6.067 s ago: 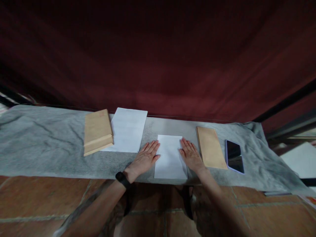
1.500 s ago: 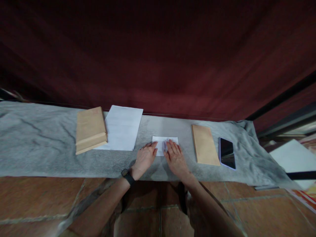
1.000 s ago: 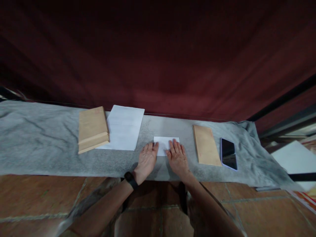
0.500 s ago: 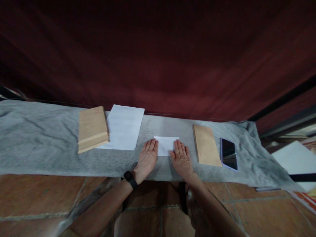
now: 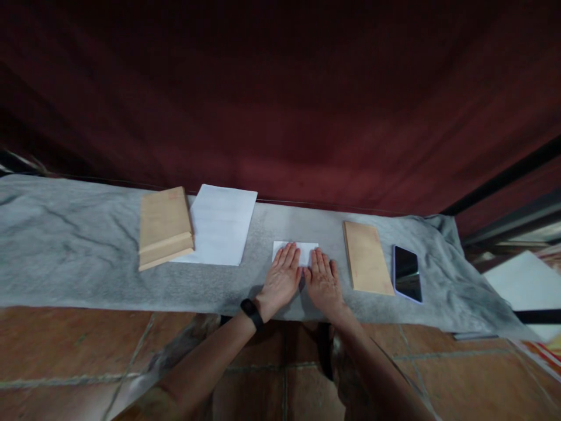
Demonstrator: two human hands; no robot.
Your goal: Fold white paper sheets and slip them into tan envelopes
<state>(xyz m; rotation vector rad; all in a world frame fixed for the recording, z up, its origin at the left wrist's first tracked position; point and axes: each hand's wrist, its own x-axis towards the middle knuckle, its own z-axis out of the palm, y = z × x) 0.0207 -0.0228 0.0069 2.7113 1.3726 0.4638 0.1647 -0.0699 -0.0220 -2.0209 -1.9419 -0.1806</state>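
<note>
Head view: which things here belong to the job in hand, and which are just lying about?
In the job, it seems:
small white paper, under the left hand and right hand
white sheets, probably
left brown stack and right brown stack, perhaps

Likely just lying about:
phone, beside the right brown stack
</note>
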